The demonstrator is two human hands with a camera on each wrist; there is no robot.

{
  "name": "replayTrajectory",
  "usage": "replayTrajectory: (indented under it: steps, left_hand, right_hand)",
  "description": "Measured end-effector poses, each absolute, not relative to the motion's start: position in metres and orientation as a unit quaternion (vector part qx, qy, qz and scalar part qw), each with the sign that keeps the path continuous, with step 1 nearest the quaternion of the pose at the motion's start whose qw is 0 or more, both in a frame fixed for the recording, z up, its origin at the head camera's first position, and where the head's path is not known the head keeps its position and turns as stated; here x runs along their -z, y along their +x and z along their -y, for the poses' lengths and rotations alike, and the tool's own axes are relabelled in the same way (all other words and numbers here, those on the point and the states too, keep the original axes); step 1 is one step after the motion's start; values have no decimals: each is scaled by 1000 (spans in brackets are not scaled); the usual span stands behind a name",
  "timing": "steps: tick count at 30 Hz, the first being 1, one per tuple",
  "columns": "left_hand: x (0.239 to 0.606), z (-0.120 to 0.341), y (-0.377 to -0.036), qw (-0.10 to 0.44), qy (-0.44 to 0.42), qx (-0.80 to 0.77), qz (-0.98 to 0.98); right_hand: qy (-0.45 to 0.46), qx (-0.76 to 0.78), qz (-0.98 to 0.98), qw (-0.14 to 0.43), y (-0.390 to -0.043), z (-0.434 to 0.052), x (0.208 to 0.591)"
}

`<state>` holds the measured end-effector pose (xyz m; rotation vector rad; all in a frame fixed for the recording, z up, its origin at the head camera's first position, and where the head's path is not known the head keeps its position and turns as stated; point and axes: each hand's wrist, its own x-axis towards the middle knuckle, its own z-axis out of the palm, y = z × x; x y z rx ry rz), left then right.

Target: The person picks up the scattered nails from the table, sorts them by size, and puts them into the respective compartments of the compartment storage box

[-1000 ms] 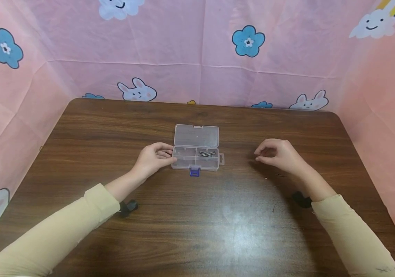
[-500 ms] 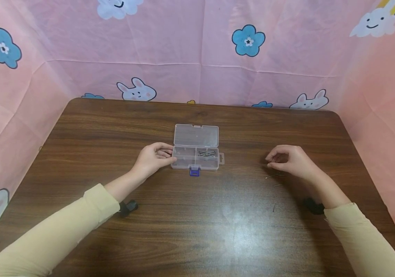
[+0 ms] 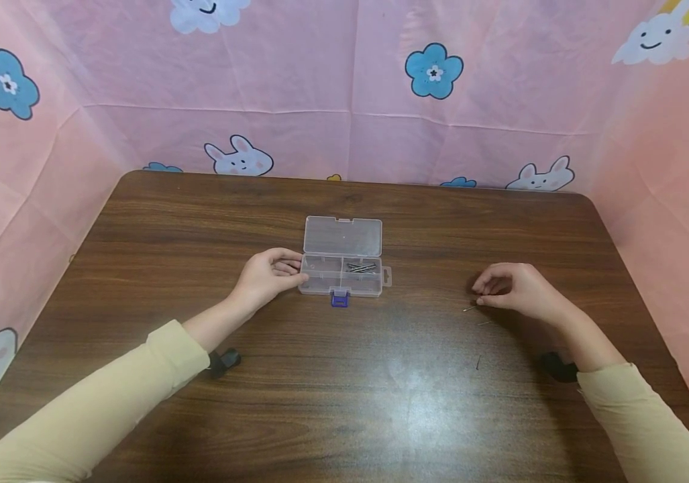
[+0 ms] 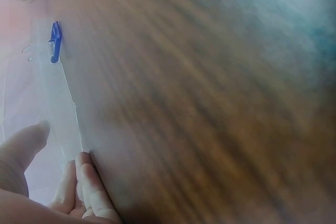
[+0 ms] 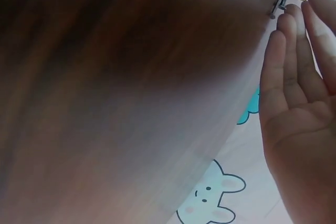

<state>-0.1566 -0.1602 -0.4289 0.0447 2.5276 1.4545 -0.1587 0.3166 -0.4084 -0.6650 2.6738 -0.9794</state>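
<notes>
My left hand [image 3: 268,275] rests on the dark brown wooden table [image 3: 344,402] at the 9 o'clock side of the small clear plastic compartment box [image 3: 342,275], its fingers [image 4: 86,182] and thumb curled against the box's left end wall and holding it steady. The box sits near the middle of the table with its clear hinged lid [image 3: 343,236] thrown open toward 12 o'clock and its little blue latch [image 3: 339,300] at the 6 o'clock edge, facing me. Inside, the compartment at the upper right holds a small bundle of thin grey metal nails [image 3: 361,267]; the other compartments look bare from the head view. My right hand [image 3: 516,292] is well apart from the box, out at its 3 o'clock and a bit nearer to me, lowered to the tabletop with the fingers bent and the fingertips [image 5: 286,22] gathered at a thin loose nail [image 3: 469,308] lying on the wood. The tips touch or nearly touch that nail, but I cannot tell whether they have it pinched. Two more loose nails lie on the table toward 6 o'clock from that hand, one just beside it [image 3: 484,323] and one closer to me [image 3: 478,363]. Pink cloth printed with rabbits, blue flowers and clouds [image 3: 344,100] walls the table on three sides.
</notes>
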Motion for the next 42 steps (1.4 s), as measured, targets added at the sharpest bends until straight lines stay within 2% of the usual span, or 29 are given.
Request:
replayTrajectory:
  steps: [18,27,34,42]
  left_hand:
    - [433,158,-157,113,15,-495,-861]
    - [431,157,-158,111,21,-496,-861]
    - [430,158,-158,112,22,-493,-862]
    - [431,159,-159,109,19,-494,-863]
  right_hand:
    - [-248,330,-901,135,-156,-319,416]
    - [-267,319,-901,124,-158,-317,415]
    - [-249,304,-911,128,-161,-315,411]
    - [-231,326,-911,103,-169,-310,406]
